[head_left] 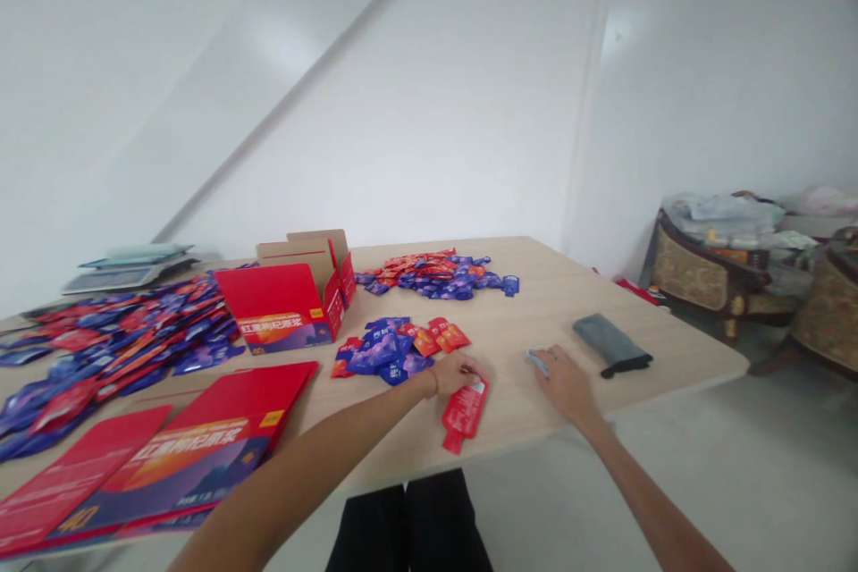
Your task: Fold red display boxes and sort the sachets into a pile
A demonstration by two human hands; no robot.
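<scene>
A red pouch [465, 416] with a narrow spout end lies near the table's front edge, its spout toward me. My left hand [459, 373] is closed at the pouch's far end, gripping it against the tabletop. To the right, my right hand [561, 382] rests low over the table, fingers closed around a small pale grey item [536, 363] whose kind I cannot make out. Just beyond my left hand is a small heap of purple and red pouches [392, 349]. A grey cloth-like case [611, 343] with a dark end lies right of my right hand.
Open red cartons [285, 308] stand left of centre, with flattened cartons [194, 456] in front. A large pouch pile [113, 349] covers the left side; another pile [435, 275] lies at the back. Behind the left pile sits a scale-like device [130, 273]. Armchairs [697, 273] stand right.
</scene>
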